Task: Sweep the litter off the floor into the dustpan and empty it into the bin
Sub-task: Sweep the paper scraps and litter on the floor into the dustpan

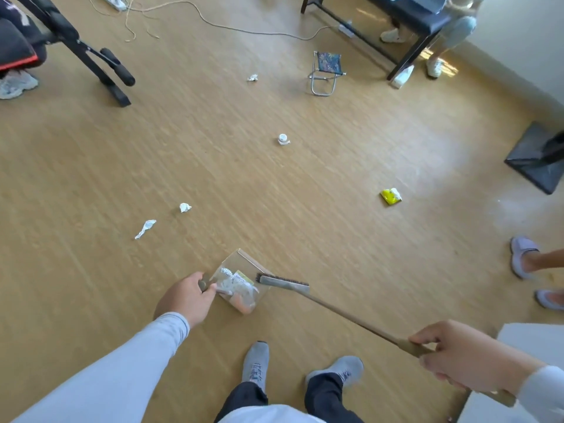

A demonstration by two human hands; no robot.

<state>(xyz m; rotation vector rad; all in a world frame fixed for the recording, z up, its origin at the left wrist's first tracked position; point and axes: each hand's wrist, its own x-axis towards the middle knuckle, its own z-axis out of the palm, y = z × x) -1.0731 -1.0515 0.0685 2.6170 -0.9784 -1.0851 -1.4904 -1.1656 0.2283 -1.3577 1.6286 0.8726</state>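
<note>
I see open floor (232, 178) ahead of my dustpan (241, 279), scattered paper scraps (146, 228) to the left, a folding stool (326, 71) and cable (213, 22) farther off, black bin (540, 160) at right, someone's slippered feet (523, 259) near my broom (283, 281).

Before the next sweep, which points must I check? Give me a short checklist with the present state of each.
1. Left hand grips the dustpan handle: ok.
2. Right hand grips the broom handle: ok.
3. Litter already lies in the dustpan: ok.
4. Floor free of litter: not ok; twisted paper, paper ball, white cap, yellow packet and far paper ball remain.
5. Dustpan lip flat on the floor: cannot tell.
6. Bin's place: cannot tell.
</note>
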